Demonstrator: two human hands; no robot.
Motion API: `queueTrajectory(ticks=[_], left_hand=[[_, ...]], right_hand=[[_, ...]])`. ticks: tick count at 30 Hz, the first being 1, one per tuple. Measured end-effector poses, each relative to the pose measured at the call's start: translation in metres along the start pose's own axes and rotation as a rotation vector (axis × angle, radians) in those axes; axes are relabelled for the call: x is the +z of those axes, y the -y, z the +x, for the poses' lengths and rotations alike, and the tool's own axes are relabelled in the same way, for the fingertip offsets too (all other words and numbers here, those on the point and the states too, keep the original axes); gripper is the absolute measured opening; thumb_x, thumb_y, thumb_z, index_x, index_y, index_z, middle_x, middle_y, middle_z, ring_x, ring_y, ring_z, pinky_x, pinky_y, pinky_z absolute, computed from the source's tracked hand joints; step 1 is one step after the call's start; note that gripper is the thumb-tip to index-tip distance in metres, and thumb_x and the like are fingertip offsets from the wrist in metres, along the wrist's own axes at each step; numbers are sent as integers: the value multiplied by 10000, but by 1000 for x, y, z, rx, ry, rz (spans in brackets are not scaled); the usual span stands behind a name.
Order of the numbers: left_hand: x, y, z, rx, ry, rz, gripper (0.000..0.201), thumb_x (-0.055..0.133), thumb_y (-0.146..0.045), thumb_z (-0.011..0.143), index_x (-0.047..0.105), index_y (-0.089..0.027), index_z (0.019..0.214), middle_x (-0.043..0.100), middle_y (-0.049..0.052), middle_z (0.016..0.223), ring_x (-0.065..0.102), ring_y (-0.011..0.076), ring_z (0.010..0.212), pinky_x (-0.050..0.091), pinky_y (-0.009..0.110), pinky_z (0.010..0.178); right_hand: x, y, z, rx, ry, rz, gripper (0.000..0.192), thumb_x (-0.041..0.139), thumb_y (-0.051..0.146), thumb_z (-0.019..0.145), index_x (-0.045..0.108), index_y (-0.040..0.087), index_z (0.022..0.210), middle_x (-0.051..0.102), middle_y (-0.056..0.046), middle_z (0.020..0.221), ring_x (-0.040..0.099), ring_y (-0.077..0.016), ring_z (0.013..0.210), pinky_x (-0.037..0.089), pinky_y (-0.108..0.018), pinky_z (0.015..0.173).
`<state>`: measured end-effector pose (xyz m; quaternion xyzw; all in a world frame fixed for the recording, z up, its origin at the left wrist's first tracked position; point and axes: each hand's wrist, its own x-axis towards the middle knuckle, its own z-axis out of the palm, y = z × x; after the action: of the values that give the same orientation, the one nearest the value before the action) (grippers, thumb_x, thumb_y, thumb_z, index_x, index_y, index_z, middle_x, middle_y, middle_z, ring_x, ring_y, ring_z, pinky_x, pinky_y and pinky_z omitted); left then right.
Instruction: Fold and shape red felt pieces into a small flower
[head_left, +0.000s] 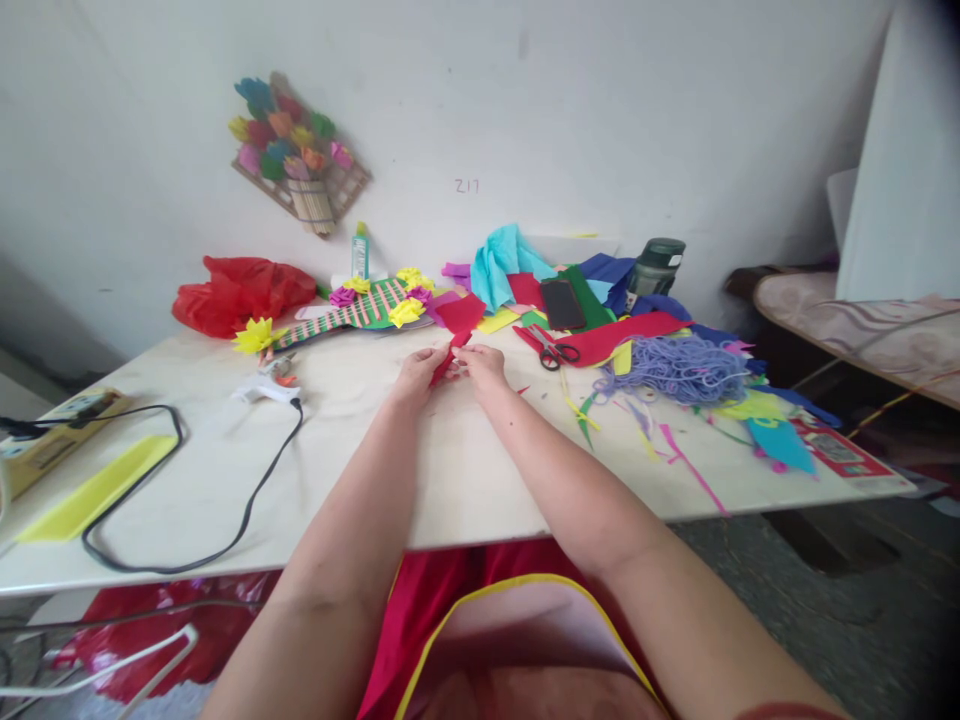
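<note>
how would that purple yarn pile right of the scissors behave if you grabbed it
The purple yarn pile is a loose tangle of thin strands, so it is probably floppy and light. Lifted, it would likely sag and trail loops. It may drag the paper scraps touching its edge.

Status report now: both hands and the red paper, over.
Left hand and right hand together pinching small red paper strip above pale table. Red-handled scissors lying right of hands, apart. Nothing blocking.
</note>
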<state>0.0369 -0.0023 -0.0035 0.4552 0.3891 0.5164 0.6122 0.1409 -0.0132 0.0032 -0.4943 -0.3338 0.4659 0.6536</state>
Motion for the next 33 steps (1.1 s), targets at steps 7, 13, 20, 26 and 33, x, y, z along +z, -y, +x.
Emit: queueTrajectory(ticks=[7,13,20,26,33], left_hand=[[0,-1,-1,1,0,14,282,728,-355,682,577,-117,678,625,26,573,519,72,447,509,241,572],[-2,1,1,5,9,12,267,719,-338,695,579,-111,690,619,24,561,514,71,443,515,248,588],[-1,0,-1,10,10,14,256,718,-325,696,569,-119,663,606,11,542,506,71,443,518,263,619],[-6,-1,1,12,21,-49,167,624,-196,762,556,-125,627,599,16,518,497,71,435,499,230,586],[-8,-5,0,-48,21,-112,127,579,-190,773,594,-116,671,560,0,498,462,63,410,493,222,560]], right_hand=[[0,5,-3,29,-10,-11,103,669,138,594,567,136,578,512,55,435,483,-64,422,393,-172,419],[-1,5,-3,29,-6,-33,106,661,139,603,561,141,568,512,52,438,485,-63,433,386,-170,434],[0,6,-3,40,-19,-36,113,667,151,594,557,137,571,508,53,438,478,-66,444,374,-170,425],[0,7,-4,76,29,-42,138,670,200,626,543,151,648,519,50,483,480,-75,464,348,-173,400],[-1,5,-3,77,113,-72,327,653,467,659,538,163,696,532,33,587,431,-59,413,333,-183,353]])
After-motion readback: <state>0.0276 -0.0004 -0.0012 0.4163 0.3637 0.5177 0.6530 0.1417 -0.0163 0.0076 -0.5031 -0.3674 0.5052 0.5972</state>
